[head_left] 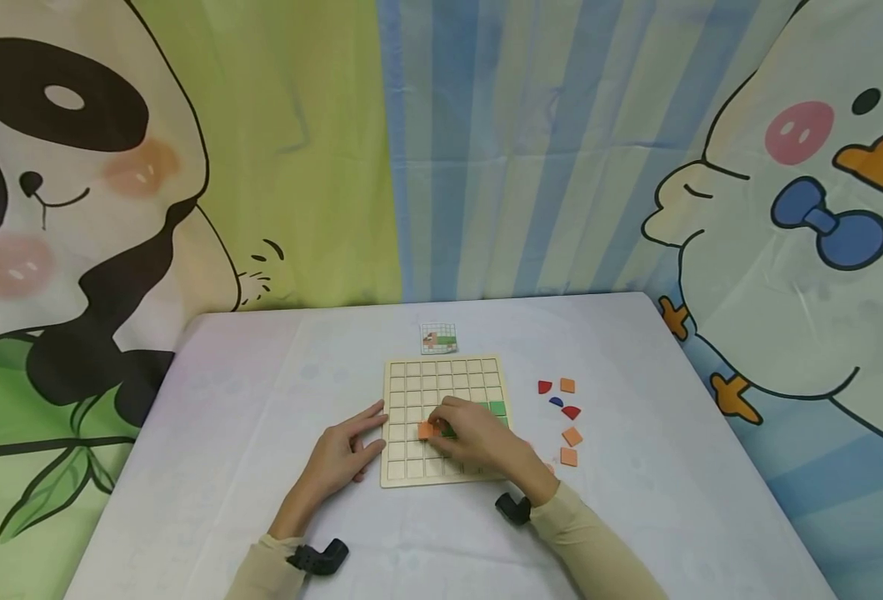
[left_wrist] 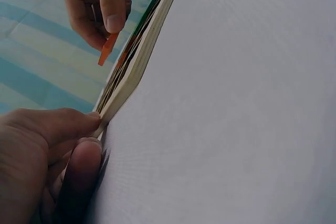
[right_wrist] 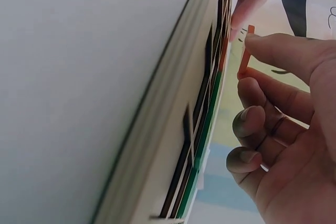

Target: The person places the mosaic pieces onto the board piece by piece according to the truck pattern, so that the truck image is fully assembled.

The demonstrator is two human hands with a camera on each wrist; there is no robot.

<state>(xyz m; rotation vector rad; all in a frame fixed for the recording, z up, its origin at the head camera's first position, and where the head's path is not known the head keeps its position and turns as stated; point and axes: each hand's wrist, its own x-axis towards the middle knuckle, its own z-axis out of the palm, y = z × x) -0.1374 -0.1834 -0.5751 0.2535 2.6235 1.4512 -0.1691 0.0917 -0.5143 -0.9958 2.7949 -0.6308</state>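
Note:
A pale wooden grid board (head_left: 404, 467) lies flat on the table. My right hand (head_left: 479, 433) is over its middle, pinching an orange square tile (right_wrist: 247, 51) between thumb and index finger. The wrist views show this tile on edge, just off the board's surface, with another orange piece (right_wrist: 223, 53) lying on the board behind it. Green tiles (head_left: 497, 408) fill cells on the board's right side, partly hidden by my right hand. My left hand (head_left: 340, 450) rests at the board's left side, thumb and index fingertips touching its edge.
Right of the board lie loose orange squares (head_left: 567, 385), red quarter-round pieces (head_left: 571, 412) and a blue half-round piece (head_left: 556, 402). A small card (head_left: 439, 338) with a gridded green and orange picture lies beyond the board. Printed curtains (head_left: 471, 150) hang behind the white-covered table (head_left: 284, 358).

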